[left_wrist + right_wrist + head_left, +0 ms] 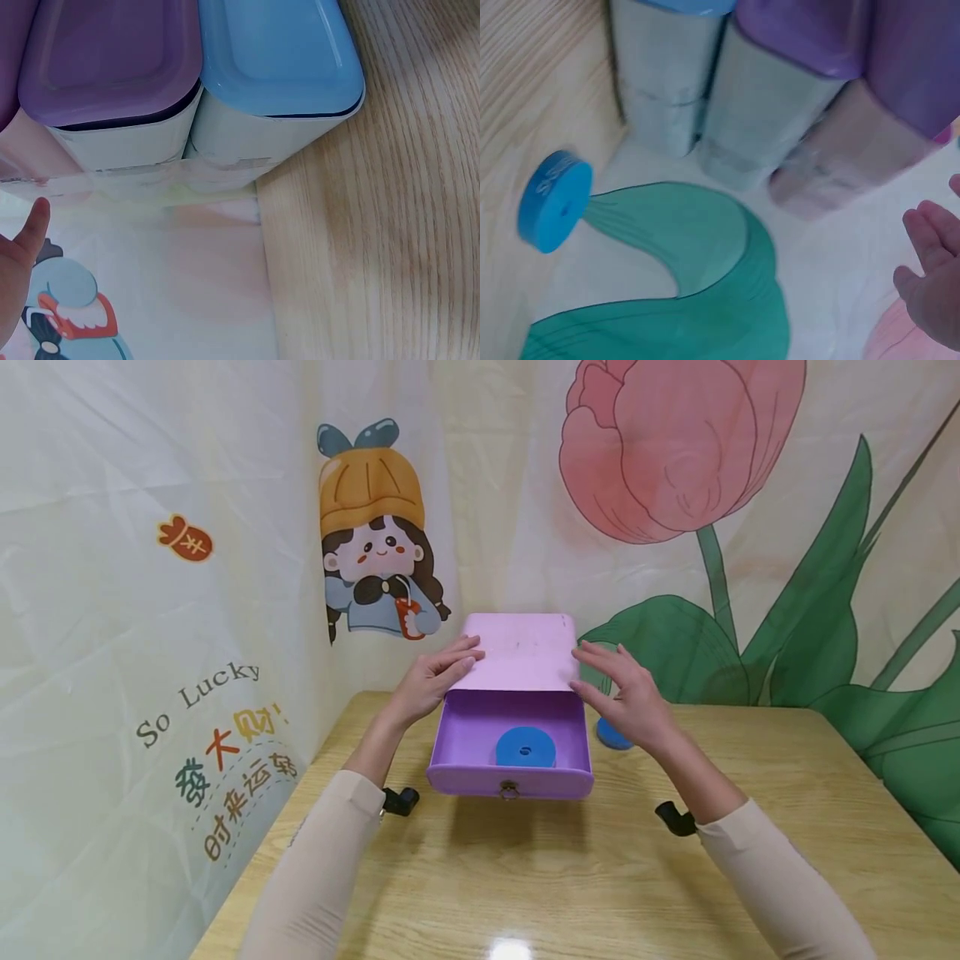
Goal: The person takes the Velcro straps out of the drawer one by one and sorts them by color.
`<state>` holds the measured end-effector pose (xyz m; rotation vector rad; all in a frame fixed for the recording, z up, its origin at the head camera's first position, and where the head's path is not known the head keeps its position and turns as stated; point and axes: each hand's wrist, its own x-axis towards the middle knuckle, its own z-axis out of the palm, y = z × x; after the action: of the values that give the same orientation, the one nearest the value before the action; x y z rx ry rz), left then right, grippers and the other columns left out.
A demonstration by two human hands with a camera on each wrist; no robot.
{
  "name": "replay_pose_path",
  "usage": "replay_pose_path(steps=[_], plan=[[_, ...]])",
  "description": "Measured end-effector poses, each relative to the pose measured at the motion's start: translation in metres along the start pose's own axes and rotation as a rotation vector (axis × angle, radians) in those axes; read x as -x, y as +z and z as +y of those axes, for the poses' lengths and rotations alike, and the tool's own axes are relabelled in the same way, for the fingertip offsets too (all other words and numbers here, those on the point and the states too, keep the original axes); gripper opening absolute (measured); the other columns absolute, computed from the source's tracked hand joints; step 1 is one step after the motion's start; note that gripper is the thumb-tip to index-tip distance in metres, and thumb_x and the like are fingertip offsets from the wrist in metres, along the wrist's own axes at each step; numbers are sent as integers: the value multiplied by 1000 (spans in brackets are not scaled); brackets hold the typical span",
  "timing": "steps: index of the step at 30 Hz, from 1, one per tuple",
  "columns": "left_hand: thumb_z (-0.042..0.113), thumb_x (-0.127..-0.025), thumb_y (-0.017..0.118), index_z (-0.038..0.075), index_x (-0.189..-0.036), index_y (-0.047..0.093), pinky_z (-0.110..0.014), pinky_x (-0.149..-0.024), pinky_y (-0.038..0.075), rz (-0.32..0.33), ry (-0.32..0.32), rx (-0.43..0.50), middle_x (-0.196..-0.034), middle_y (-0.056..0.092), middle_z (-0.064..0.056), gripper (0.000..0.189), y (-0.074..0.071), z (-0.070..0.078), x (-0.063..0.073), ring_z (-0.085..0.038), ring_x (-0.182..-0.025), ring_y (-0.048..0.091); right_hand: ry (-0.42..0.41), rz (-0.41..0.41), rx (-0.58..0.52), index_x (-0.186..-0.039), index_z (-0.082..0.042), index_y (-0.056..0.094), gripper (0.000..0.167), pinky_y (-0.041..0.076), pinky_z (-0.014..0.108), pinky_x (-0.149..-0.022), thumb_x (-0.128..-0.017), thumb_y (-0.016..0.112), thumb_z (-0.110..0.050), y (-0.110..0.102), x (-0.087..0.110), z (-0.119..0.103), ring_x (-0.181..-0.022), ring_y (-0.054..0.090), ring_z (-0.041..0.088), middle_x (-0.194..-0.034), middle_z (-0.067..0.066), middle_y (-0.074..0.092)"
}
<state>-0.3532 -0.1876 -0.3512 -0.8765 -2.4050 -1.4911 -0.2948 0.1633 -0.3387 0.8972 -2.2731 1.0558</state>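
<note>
Pale pink casing (517, 656), purple drawer (465, 779), one sky-blue drawer front (281, 52). The inner disc (526, 737) is bright blue; the outer disc (549, 204) matches, with pale lettering. Tan table (570, 877) with streaky wood grain; plain beige sleeves (322, 852). Cream curtain (502, 485) with pink tulip (682, 443), green leaves (667, 639).

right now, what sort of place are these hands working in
Probably an indoor tabletop workspace, perhaps in a home: a wood-grain table, a printed cloth hanging behind it, and a pink-and-purple drawer unit standing on it.
</note>
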Motion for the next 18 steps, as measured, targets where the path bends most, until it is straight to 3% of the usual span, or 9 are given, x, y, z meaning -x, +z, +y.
replay_pose_path(steps=[5,12,18], plan=[[30,-107,60,15,-138,70,-46,-131,21,-2,-2,16,-161,50,2,35,0,1,1,-14,-158,29,-83,-48,-35,-143,-6,63,55,24,56,-129,-92,80,-14,2,-1,-22,-147,49,36,-154,20,54],[24,-107,60,11,-137,69,-47,-131,21,5,9,29,-161,49,-3,34,1,0,-1,-18,-159,29,-145,-130,-58,-144,-15,64,58,47,53,-115,-89,84,-19,4,-2,-46,-145,52,29,-154,11,56],[21,-107,59,8,-138,68,-48,-131,20,10,2,29,-161,49,-6,34,1,-1,0,-21,-159,29,-211,-215,-112,-139,-13,68,53,49,48,-114,-88,84,-16,5,-2,-56,-139,58,25,-147,13,63]])
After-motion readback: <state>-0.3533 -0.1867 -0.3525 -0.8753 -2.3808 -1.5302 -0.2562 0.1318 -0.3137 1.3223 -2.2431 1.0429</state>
